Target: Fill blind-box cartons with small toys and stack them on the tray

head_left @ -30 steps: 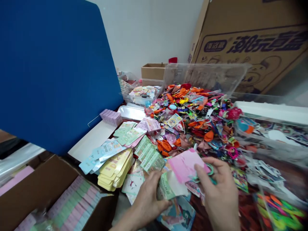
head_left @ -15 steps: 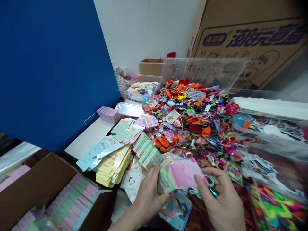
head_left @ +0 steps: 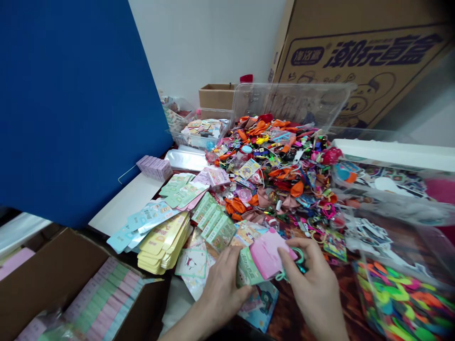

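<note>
My left hand [head_left: 222, 289] is closed around a small green printed box [head_left: 246, 269] in front of me. Fingers of my right hand [head_left: 311, 282] pinch a pink packet [head_left: 269, 255], whose left end meets the box's open end. A mint-green cord [head_left: 299, 255] loops by the right fingers, with a shiny teal piece partly hidden behind them. Just beyond my left hand, several green boxes [head_left: 213, 222] stand in a row. Beneath the hands lie blue printed cards [head_left: 265, 303], partly covered.
A large heap of small toys [head_left: 273, 166] fills the middle. Flattened yellow cartons [head_left: 165, 244] and blue ones [head_left: 142, 222] lie left. A cardboard box [head_left: 53, 279] of packed cartons is front left. Clear bins, one with colourful pieces [head_left: 405, 298], stand right. A blue panel [head_left: 78, 109] rises left.
The pink packet has moved left against the green box, and less of its length shows. My right hand has come closer to my left. The whole view has shifted slightly.
</note>
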The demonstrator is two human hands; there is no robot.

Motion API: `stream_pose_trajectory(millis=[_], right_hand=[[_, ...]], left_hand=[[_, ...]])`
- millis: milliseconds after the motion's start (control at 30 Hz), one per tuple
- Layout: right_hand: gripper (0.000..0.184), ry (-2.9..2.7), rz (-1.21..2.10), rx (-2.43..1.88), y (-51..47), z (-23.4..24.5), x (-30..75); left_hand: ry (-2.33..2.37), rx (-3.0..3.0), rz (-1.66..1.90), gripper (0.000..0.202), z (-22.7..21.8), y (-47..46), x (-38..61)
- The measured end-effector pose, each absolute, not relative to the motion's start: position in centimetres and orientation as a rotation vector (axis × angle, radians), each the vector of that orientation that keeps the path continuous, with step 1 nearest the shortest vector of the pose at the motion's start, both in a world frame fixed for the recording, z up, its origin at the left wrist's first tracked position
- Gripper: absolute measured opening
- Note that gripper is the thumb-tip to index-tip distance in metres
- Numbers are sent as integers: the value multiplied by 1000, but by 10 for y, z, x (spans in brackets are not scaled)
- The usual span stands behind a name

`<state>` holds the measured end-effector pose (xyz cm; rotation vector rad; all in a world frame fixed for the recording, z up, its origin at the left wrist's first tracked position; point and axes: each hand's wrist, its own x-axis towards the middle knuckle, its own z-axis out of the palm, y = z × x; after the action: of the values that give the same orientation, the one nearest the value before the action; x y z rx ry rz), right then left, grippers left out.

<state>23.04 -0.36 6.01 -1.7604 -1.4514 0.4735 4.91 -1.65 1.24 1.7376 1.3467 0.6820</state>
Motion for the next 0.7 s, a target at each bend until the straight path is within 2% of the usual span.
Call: stream_pose_trajectory(millis=[100,233,433,700], right_hand=[[17,-1576,452,-1700,-9,52,223],[22,-1797,622,-1570,-10,45,227],[23,-1747,723,-1600,7,77,235],[19,-2265,747,-1611,21,80,233]], left_hand=[[1375,1738,697,69,17,-13,50],[1388,1770,694,72,14,-11,46],[1323,1782,713,75,9,-15,47],[1329,1794,706,68,13,-15,46]])
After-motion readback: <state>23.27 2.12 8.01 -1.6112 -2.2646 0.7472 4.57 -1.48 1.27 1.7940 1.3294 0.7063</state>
